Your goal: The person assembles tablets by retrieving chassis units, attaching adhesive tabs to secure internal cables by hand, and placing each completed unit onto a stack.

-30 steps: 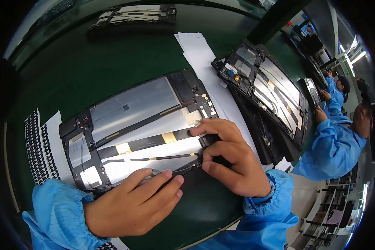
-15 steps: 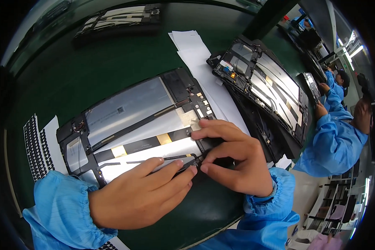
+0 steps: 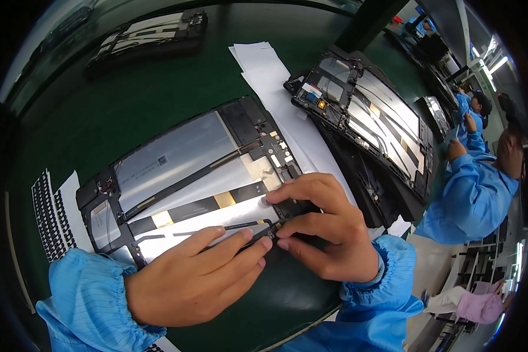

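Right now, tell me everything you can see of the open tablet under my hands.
The tablet lies flat, back off, on the green mat. Black frame, silvery panels, black ribbon cables with gold patches, a small circuit board at its upper right. Left hand and right hand meet fingertip to fingertip on a thin cable at its near edge.

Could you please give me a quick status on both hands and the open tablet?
Left hand and right hand: fingertips pinched together on thin black cable. Open tablet flat on green mat. Stacked tablets to the right, clear.
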Tool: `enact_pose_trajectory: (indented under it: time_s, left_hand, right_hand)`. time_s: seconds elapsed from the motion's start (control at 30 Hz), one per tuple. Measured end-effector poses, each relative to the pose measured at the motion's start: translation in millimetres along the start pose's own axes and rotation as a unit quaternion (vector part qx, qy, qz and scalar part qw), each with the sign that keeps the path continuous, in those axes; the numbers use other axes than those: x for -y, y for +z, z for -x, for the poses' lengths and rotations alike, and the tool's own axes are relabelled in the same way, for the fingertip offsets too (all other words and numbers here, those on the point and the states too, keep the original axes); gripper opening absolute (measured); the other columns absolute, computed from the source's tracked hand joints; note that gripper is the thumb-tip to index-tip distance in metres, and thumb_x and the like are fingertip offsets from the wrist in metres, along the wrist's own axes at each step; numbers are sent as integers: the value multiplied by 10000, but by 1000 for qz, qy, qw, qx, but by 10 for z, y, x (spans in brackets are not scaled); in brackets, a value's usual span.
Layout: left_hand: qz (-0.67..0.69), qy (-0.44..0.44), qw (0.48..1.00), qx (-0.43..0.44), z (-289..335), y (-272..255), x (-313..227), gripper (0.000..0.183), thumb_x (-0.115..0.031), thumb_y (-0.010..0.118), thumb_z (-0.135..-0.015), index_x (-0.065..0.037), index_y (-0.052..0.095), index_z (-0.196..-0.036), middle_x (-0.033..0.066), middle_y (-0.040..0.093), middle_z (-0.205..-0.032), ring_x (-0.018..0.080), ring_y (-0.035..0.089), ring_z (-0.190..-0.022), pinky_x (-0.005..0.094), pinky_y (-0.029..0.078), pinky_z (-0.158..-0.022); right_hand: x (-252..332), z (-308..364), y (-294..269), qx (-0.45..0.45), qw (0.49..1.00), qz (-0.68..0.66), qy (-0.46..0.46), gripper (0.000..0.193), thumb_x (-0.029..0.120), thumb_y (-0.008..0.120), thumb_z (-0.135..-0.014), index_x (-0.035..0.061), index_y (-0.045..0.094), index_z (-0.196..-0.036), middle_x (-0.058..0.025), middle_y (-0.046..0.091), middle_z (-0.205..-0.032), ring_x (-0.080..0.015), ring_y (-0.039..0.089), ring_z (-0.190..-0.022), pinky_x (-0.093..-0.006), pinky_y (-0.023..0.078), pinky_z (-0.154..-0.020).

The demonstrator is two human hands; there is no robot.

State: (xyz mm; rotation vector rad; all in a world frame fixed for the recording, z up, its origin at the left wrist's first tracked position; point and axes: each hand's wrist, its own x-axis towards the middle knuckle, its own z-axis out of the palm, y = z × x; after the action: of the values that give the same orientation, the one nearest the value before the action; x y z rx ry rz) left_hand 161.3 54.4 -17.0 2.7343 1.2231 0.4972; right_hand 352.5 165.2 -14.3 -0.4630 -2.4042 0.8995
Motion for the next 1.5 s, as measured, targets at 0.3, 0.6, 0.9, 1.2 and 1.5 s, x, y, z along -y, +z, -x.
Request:
enact_pose_trajectory:
  time_s: [0.3, 0.6, 0.9, 1.2, 1.5]
  left_hand:
    - [-5, 10, 1000, -8, 6, 0, 11, 264, -137, 512, -768, -14, 602, -984, 150, 527, -1146, 250, 519, -1030, 346, 428, -845]
    - [8, -3, 1000, -2, 15, -1, -1, 386, -146, 634, -669, -29, 592, -1034, 115, 542, -1164, 240, 530, -1037, 370, 410, -865]
    - [4, 1, 1000, -4, 13, -2, -1, 367, -143, 631, -684, -29, 593, -1032, 116, 548, -1152, 240, 534, -1031, 370, 413, -860]
    - [2, 4, 1000, -2, -3, 9, 20, 365, -139, 631, -666, -25, 602, -1011, 119, 547, -1152, 241, 537, -1021, 368, 423, -849]
    - [-40, -1, 999, 13, -37, -60, -64, 368, -112, 602, -676, -8, 572, -1027, 152, 522, -1150, 277, 513, -1037, 386, 419, -857]
  right_hand:
    - [-10, -13, -2, 29, 999, 14, -18, 203, -53, 650, -571, 15, 548, -733, -125, 539, -1071, -321, 464, -987, -391, 381, -835]
    - [28, -5, 20, 9, 999, 34, -29, 205, -60, 658, -556, 6, 556, -721, -132, 544, -1056, -318, 471, -981, -386, 397, -816]
    - [14, -4, 37, -12, 998, 44, -52, 188, -53, 661, -556, -12, 585, -722, -131, 567, -1009, -311, 495, -937, -372, 419, -781]
    - [-15, -7, 28, -14, 997, 61, -53, 226, -66, 663, -524, 27, 602, -720, -139, 592, -976, -311, 524, -937, -376, 433, -788]
    - [10, -1, 88, -15, 993, 73, -89, 190, -76, 650, -547, 5, 581, -705, -104, 583, -934, -307, 506, -905, -367, 428, -763]
